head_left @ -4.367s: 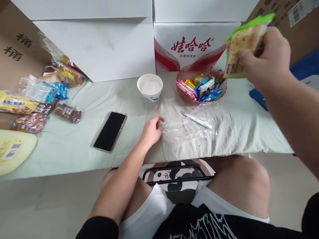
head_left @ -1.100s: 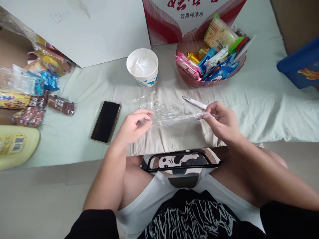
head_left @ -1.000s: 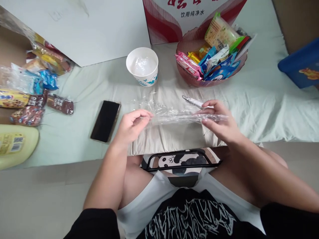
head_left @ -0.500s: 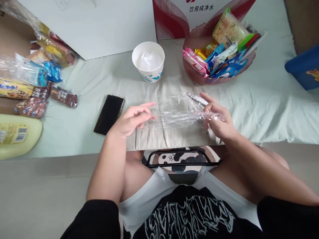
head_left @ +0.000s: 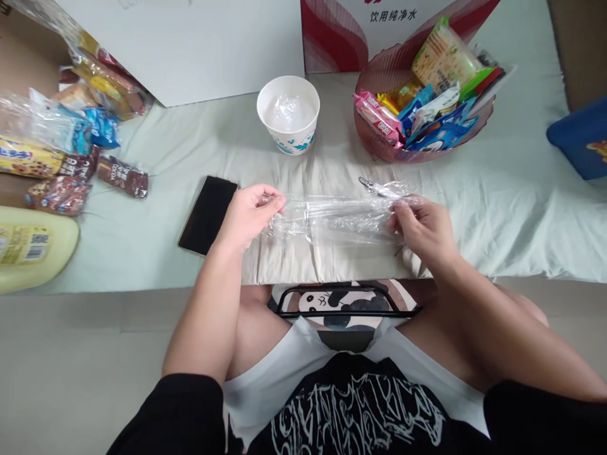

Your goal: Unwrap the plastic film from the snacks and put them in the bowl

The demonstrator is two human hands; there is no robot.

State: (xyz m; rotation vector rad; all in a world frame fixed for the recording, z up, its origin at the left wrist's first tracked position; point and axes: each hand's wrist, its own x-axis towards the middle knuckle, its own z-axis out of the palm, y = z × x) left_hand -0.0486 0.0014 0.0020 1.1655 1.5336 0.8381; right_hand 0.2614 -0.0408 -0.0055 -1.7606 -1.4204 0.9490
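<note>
A clear plastic wrapper point(head_left: 332, 218) is stretched flat between my two hands over the pale green sheet point(head_left: 497, 208). My left hand point(head_left: 249, 215) pinches its left end with curled fingers. Its right end is gripped by my right hand point(head_left: 422, 224), fingers closed. A small white-handled cutter point(head_left: 374, 187) lies just behind the wrapper, partly under it. Behind that stands a pink bowl point(head_left: 379, 142) piled with wrapped snacks, a green-edged cracker pack point(head_left: 443, 60) on top.
A white paper cup point(head_left: 288, 114) with crumpled plastic inside stands behind my hands. A black phone point(head_left: 207, 213) lies to the left. Snack packs point(head_left: 71, 151) fill the far left, with a yellow pack point(head_left: 28, 249). White and red cartons line the back; a blue object point(head_left: 581, 142) sits right.
The cracker pack my right hand held 4.4 s ago now lies in the pink bowl. Both hands have taken the clear wrapper and pulled it taut, shifting slightly toward the cutter.
</note>
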